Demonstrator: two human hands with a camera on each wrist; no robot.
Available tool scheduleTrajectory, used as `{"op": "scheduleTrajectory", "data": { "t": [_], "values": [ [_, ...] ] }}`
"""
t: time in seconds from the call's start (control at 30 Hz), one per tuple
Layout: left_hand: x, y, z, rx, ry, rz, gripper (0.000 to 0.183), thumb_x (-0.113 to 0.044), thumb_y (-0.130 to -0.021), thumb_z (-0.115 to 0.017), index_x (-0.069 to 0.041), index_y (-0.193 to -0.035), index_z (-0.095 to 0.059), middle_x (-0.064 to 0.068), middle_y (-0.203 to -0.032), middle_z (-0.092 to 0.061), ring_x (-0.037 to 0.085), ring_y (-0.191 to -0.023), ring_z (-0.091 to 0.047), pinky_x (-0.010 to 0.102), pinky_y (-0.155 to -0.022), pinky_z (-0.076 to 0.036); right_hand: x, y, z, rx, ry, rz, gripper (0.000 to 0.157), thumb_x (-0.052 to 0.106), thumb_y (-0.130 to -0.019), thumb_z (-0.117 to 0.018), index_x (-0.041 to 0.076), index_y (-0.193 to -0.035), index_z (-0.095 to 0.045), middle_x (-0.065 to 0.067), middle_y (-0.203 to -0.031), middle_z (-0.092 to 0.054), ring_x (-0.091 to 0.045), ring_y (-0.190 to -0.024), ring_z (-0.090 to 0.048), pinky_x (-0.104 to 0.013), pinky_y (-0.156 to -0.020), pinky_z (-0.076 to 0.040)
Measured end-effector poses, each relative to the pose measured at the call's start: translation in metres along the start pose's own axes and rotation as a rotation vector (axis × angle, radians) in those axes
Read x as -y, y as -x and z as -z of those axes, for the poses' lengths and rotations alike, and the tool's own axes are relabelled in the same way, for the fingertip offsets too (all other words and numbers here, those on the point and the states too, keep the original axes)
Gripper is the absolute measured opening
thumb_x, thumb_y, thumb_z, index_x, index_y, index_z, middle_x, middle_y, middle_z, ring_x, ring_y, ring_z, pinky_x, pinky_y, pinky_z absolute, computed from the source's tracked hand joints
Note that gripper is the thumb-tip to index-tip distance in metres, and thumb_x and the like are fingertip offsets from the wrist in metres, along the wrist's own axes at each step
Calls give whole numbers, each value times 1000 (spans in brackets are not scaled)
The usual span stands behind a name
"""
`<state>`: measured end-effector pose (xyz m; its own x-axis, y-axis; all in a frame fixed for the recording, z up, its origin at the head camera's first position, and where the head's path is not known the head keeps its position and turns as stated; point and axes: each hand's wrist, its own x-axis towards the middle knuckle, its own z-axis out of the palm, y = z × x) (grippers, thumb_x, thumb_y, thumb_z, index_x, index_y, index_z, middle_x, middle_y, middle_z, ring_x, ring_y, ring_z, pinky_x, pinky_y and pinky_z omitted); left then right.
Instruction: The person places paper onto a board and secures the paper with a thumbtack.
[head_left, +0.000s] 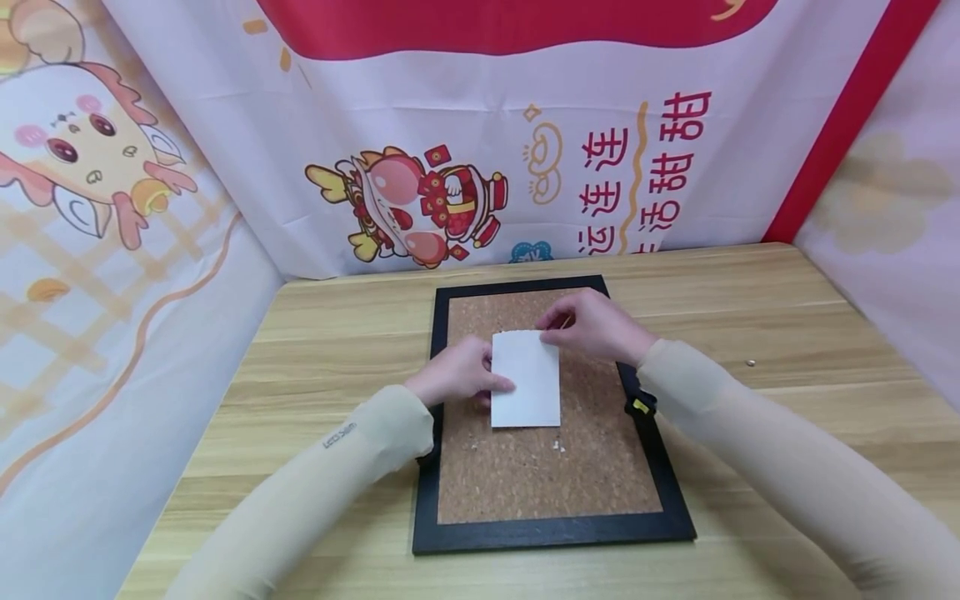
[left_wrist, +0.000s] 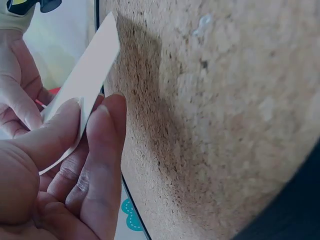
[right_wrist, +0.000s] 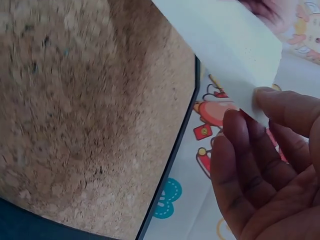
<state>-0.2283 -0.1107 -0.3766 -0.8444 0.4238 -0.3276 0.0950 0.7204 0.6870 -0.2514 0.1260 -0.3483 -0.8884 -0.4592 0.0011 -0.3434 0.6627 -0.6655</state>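
Printed cloth (head_left: 270, 167) hangs past the cork board's far edge and beyond its left and right sides, three sides in all. The wooden table (head_left: 337, 333) lies under the cork board and shows all around it. The one cork board (head_left: 525, 483) lies flat, bordered by a black frame (head_left: 555, 531). Two forearms in pale sleeves reach over the cork board: the left sleeve (head_left: 322, 492) ends at its left frame edge, and the right sleeve (head_left: 772, 450) comes in over its right frame edge, so both hide parts of the frame. A black wrist piece (head_left: 641, 406) with a yellow mark shows beneath the right cuff, by the cork board's right frame edge.

Two hands are above the cork board's far half. The left hand (head_left: 461, 371) pinches the left edge of the white card (head_left: 528, 383), thumb on the face and fingers behind. The right hand (head_left: 600, 323) pinches the card's far right corner between thumb and fingers. The single card is raised above the cork board, apart from it, casting a shadow on it and blocking the head view of the cork beneath.

A few tiny white bits (head_left: 558, 447) lie on the cork board, nearer than the card. One small shiny piece (head_left: 751, 362) rests well to the cork board's right.
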Motion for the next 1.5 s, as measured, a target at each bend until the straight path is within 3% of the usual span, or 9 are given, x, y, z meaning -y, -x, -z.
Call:
{"op": "scheduleTrajectory", "data": {
  "t": [0.17, 0.27, 0.67, 0.73, 0.83, 0.97, 1.03, 1.33, 1.5],
  "values": [
    [-2, -5, -1, 14, 44, -9, 23, -21, -86, -79, -8, -103, -71, 2, -83, -72, 24, -67, -70, 35, -65, -59, -2, -11, -1, 25, 35, -26, 7, 15, -90, -75, 16, -97, -78, 2, -95, -73, -17, -83, -64, -33, -72, -53],
    [-1, -7, -2, 12, 13, -20, 23, -21, -85, -80, -8, -102, -72, 2, -80, -72, 25, -65, -69, 33, -62, -58, -4, -16, -2, 40, 37, -37, 7, 15, -91, -74, 16, -97, -78, 2, -94, -73, -17, -83, -64, -33, -72, -53],
    [-5, 6, -4, -135, -313, 13, 16, -29, -83, -82, -16, -77, -74, -2, -72, -66, 18, -68, -61, 31, -63, -50, -14, -30, -11, 71, 71, -55, 6, 13, -91, -74, 14, -96, -77, 1, -91, -71, -17, -83, -64, -32, -74, -54],
    [-7, 7, -4, -162, -374, -13, 17, -30, -83, -82, -15, -85, -75, -2, -76, -66, 19, -71, -61, 32, -65, -51, -15, -33, -13, 78, 88, -54, 6, 14, -90, -75, 14, -96, -77, 1, -90, -71, -17, -82, -64, -32, -73, -55],
    [-6, 7, -5, -158, -550, -105, 41, -36, -82, -82, -9, -112, -72, 6, -106, -69, 25, -97, -63, 39, -83, -53, -17, -37, -17, 91, 121, -49, 6, 15, -90, -76, 15, -95, -78, 2, -88, -71, -16, -80, -64, -31, -73, -54],
    [-4, 5, -5, -97, -773, -236, 81, -49, -80, -81, -6, -142, -53, 13, -147, -47, 32, -133, -44, 46, -109, -38, -19, -43, -21, 102, 153, -42, 4, 15, -89, -76, 15, -93, -77, 2, -87, -70, -16, -78, -63, -30, -72, -54],
    [-2, 4, -6, -65, -803, -264, 87, -53, -79, -79, -6, -146, -48, 13, -152, -41, 33, -137, -38, 47, -111, -35, -20, -45, -22, 108, 165, -39, 3, 15, -89, -76, 15, -92, -77, 1, -86, -70, -16, -77, -63, -30, -71, -53],
    [0, 2, -7, -19, -782, -220, 86, -55, -86, -71, -5, -150, -42, 12, -156, -37, 43, -142, -30, 54, -112, -30, -26, -52, -26, 144, 184, -61, 4, 14, -89, -76, 14, -92, -77, 1, -85, -69, -17, -77, -61, -31, -71, -51],
    [0, 0, -7, 14, -778, -145, 89, -59, -86, -68, -6, -151, -40, 11, -159, -32, 43, -144, -25, 55, -114, -27, -29, -53, -28, 158, 192, -99, 3, 15, -89, -77, 16, -92, -78, 0, -86, -69, -19, -78, -61, -32, -72, -51]
  ]
}}
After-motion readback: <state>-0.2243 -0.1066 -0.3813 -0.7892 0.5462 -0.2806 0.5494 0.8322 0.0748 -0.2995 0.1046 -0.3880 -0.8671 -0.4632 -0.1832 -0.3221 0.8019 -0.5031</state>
